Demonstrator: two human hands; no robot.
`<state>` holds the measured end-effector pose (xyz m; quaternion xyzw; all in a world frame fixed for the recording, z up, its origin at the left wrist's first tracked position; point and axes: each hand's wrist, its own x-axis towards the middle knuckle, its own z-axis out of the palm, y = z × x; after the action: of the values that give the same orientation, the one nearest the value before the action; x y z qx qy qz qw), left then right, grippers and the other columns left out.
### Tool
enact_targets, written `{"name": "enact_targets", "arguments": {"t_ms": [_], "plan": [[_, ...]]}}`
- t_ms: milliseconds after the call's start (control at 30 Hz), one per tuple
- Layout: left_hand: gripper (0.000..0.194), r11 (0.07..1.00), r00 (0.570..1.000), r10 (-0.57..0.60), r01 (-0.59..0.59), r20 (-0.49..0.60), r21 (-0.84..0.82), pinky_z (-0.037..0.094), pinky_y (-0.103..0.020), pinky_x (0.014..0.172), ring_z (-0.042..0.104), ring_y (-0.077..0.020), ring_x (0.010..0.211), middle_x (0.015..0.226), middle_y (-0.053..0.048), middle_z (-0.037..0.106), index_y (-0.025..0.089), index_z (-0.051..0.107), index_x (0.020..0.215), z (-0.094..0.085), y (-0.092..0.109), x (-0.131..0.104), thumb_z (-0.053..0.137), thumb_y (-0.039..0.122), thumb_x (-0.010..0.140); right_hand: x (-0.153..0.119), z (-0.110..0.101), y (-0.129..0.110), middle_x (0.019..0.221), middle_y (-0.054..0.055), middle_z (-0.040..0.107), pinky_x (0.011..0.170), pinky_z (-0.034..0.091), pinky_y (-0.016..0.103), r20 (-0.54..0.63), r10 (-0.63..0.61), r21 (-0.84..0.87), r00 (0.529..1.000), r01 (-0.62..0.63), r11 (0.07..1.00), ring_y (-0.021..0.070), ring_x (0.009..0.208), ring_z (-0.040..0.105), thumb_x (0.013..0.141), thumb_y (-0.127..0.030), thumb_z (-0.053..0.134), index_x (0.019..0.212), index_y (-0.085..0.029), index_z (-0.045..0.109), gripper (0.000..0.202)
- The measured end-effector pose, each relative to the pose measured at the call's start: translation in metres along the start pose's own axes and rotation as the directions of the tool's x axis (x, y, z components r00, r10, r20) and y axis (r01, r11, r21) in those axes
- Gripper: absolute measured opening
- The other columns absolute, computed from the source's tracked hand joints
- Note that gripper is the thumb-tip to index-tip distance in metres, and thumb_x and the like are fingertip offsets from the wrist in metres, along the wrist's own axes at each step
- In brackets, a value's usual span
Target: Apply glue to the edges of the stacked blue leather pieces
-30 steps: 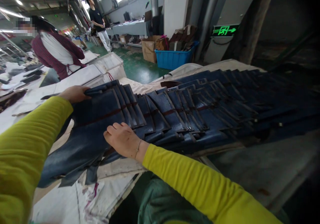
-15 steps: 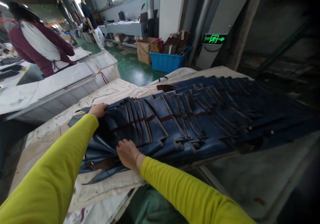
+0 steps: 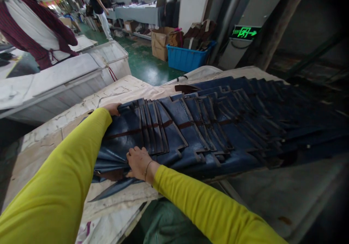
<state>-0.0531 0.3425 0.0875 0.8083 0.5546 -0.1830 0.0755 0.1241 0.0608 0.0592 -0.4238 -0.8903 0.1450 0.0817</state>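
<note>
Many dark blue leather pieces (image 3: 174, 106) lie overlapped in a long row, with grey-brown cut edges and a dark brown stripe across the middle. At the left end of the row, my left hand (image 3: 113, 109) grips the far edge of the pieces, its fingers partly hidden by the leather and sleeve. My right hand (image 3: 139, 163) is closed on the near edge, fingers on top and thumb low at the side. Between my hands the top leather is smooth and slightly creased. A pointed blue flap (image 3: 109, 191) sticks out below my right hand.
The pieces rest on a worn, cloth-covered table (image 3: 68, 127). White bins (image 3: 89, 73) stand beyond at left, near a person in a dark red top (image 3: 58, 29). A blue crate (image 3: 188, 58) and a cardboard box (image 3: 160, 44) sit on the green floor; another person (image 3: 99, 11) stands farther back.
The raised, shadowed fold between my hands now lies flatter, and the brown stripe shows there. My left hand has shifted slightly along the far edge. The view has tilted down a little.
</note>
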Motion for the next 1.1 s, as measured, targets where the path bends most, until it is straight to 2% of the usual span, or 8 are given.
{"name": "enact_targets", "arguments": {"t_ms": [133,300,367,467,667,767,900,1100], "plan": [[0.066,0.998,0.995,0.007,0.000,0.099,-0.067,0.046,-0.021,0.078,0.061,-0.0199,0.094,0.101,0.001,0.069,0.022,0.057,0.118,-0.003,0.002,0.007,0.062,0.028,0.052,0.000,-0.001,-0.007,0.098,0.014,0.056,0.071,0.049,0.040,0.002,-0.023,-0.018,1.000,0.023,1.000,0.0256,0.092,0.050,0.073,-0.031,0.062,0.098,-0.006,0.059,0.035],[0.063,0.993,0.984,-0.030,0.049,0.173,-0.105,0.045,-0.021,0.079,0.060,-0.0192,0.092,0.102,0.001,0.069,0.022,0.061,0.115,-0.001,0.003,0.016,0.064,0.025,0.052,0.001,0.005,-0.011,0.097,0.014,0.057,0.069,0.048,0.037,-0.010,0.040,-0.021,0.999,-0.040,0.999,0.0243,0.092,0.051,0.082,-0.010,0.044,0.096,-0.010,0.058,0.020],[0.061,0.992,0.981,-0.068,0.085,0.182,-0.090,0.044,-0.023,0.081,0.059,-0.0203,0.093,0.102,0.000,0.068,0.020,0.063,0.113,0.000,0.003,0.019,0.066,0.026,0.052,0.002,0.005,-0.008,0.097,0.014,0.058,0.069,0.047,0.035,0.008,0.048,-0.010,0.999,-0.048,0.999,0.0240,0.092,0.052,0.085,-0.009,0.039,0.092,-0.012,0.059,0.021],[0.059,0.989,0.979,-0.135,0.143,0.155,-0.044,0.043,-0.026,0.081,0.060,-0.0228,0.093,0.100,-0.005,0.068,0.016,0.065,0.110,0.001,0.004,0.017,0.069,0.028,0.052,0.002,0.000,-0.001,0.096,0.012,0.059,0.071,0.047,0.033,0.023,0.044,0.002,0.999,-0.044,0.999,0.0225,0.091,0.053,0.085,-0.011,0.042,0.089,-0.014,0.060,0.019],[0.058,0.989,0.989,-0.148,0.148,-0.005,0.015,0.042,-0.025,0.085,0.056,-0.0228,0.103,0.112,-0.005,0.063,0.021,0.059,0.118,-0.002,0.017,-0.018,0.066,0.031,0.061,-0.003,-0.019,0.009,0.097,0.009,0.061,0.076,0.046,0.030,-0.008,0.015,-0.015,1.000,-0.015,1.000,0.0204,0.092,0.055,0.084,-0.019,0.049,0.091,-0.015,0.060,0.014],[0.054,0.991,0.991,-0.129,0.130,-0.042,0.041,0.042,-0.024,0.086,0.056,-0.0228,0.103,0.109,-0.003,0.065,0.023,0.061,0.114,-0.014,0.021,-0.042,0.067,0.033,0.061,-0.009,-0.036,0.012,0.097,0.008,0.061,0.074,0.045,0.029,-0.031,-0.014,-0.038,0.999,0.013,0.999,0.0198,0.093,0.054,0.084,-0.024,0.051,0.094,-0.017,0.060,0.015],[0.049,0.992,0.994,-0.106,0.107,-0.017,0.070,0.043,-0.023,0.082,0.059,-0.0211,0.095,0.097,-0.001,0.068,0.024,0.065,0.106,-0.042,0.024,-0.068,0.069,0.031,0.058,-0.022,-0.059,0.014,0.093,0.006,0.061,0.073,0.044,0.029,-0.073,-0.115,-0.051,0.991,0.112,0.992,0.0189,0.090,0.054,0.083,-0.024,0.054,0.091,-0.016,0.061,0.014],[0.041,0.993,0.997,-0.068,0.065,0.034,0.095,0.044,-0.022,0.075,0.060,-0.0195,0.086,0.085,0.000,0.069,0.018,0.068,0.098,-0.082,0.041,-0.092,0.069,0.022,0.058,-0.041,-0.072,0.015,0.091,0.005,0.061,0.074,0.042,0.029,-0.141,-0.212,-0.062,0.967,0.206,0.977,0.0186,0.088,0.053,0.081,-0.021,0.055,0.089,-0.015,0.061,0.011]]}}
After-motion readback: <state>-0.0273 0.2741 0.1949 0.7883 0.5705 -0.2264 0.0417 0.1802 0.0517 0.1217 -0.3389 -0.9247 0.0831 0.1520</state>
